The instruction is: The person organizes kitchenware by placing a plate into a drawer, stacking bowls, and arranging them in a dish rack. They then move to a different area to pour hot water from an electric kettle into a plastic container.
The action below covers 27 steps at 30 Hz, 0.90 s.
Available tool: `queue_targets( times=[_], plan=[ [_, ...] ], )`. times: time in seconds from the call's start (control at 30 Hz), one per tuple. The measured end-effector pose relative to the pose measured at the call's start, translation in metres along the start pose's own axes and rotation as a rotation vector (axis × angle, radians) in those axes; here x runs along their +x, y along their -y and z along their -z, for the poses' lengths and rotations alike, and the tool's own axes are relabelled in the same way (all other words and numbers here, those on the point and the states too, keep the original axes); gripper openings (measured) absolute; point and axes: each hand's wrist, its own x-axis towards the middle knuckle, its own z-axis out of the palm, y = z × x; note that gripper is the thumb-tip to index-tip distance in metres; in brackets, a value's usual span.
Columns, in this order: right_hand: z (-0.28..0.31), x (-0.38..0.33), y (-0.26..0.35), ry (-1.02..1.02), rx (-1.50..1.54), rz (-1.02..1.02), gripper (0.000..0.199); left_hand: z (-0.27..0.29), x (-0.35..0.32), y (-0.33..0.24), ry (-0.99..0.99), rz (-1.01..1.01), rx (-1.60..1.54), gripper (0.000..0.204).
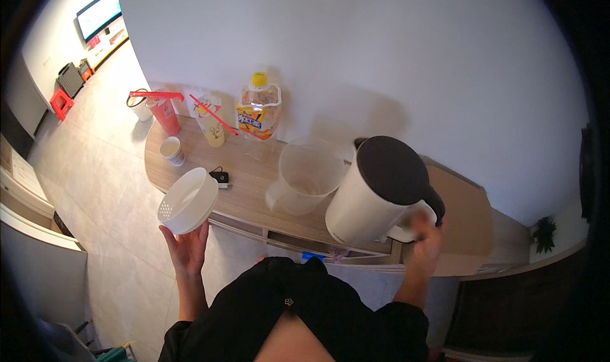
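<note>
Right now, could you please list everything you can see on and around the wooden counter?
Kettle: one, white with dark lid, counter's right end, handle gripped.
Strainer bowl: one, white, held off the counter's front edge.
Clear pitcher: one, see-through, mid-counter.
Juice bottle: one, yellow cap, by the wall.
Drink cups: two, red and yellowish, with straws, far left.
Paper cup: one, white, left.
Key fob: one, black.
Counter: one, wooden.
Red stool: one, on the floor, far left.
Left hand: under the bowl.
Right hand: on the kettle handle.

light: dim, soft indoor | shadows: faint on wall (pixel 356 57) | blur: right hand (pixel 424 235) | edges: fisheye-bent, dark corners
</note>
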Motion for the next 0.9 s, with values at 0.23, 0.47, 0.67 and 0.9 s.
queue_targets(
  times=[0.23,0.47,0.67,0.9],
  plan=[
    [-0.015,0.001,0.025,0.21,-0.209,-0.091,0.021,0.006,0.0,0.011,0.043,0.104,0.043,0.063],
    [-0.026,0.01,0.046,0.332,-0.401,-0.122,0.023,-0.001,0.026,0.047,0.088,0.261,0.005,0.084],
    [-0.037,0.014,0.061,0.401,-0.523,-0.052,0.021,0.01,0.061,0.078,0.178,0.354,0.058,0.084],
    [-0.043,0.019,0.073,0.428,-0.536,-0.117,0.019,0.017,0.069,0.086,0.306,0.539,0.083,0.075]
  ],
)
